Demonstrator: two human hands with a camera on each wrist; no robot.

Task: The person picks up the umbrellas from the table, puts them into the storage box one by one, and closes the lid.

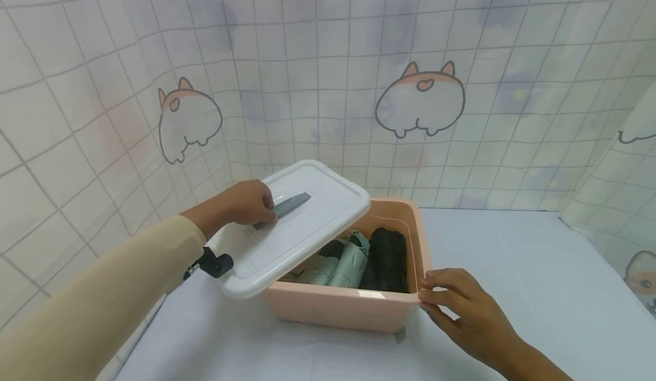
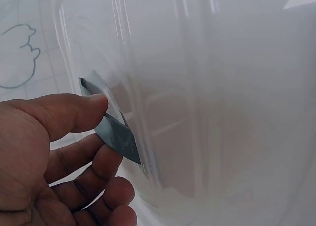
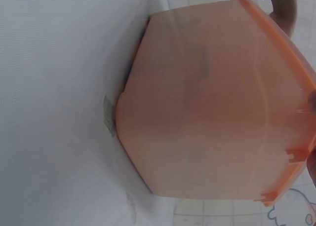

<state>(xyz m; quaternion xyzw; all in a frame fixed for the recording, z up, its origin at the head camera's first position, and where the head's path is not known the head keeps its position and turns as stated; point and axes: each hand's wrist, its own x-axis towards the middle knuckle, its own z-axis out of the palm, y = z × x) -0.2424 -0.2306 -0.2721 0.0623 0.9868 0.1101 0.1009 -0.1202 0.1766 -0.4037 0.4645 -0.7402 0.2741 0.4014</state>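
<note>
A white lid [image 1: 307, 221] tilts over the left part of a peach storage box [image 1: 348, 307]. My left hand [image 1: 248, 201] pinches the grey handle [image 1: 292, 203] on the lid's top; the left wrist view shows thumb and fingers [image 2: 106, 159] around that handle [image 2: 118, 137]. Inside the box lie a pale green rolled bundle [image 1: 351, 264] and a black one [image 1: 386, 258], with more contents partly hidden under the lid. My right hand [image 1: 468, 312] holds the box's near right corner at the rim, fingertips on the edge. Only fingertips of it show in the right wrist view, beside the box wall [image 3: 207, 107].
The box stands on a white-covered table [image 1: 492, 255]. A small grey-green tape piece [image 1: 400, 335] sticks at its near right foot. Behind hangs a checked curtain [image 1: 328, 85] with cartoon animal prints. A black wrist device [image 1: 215, 262] is on the left forearm.
</note>
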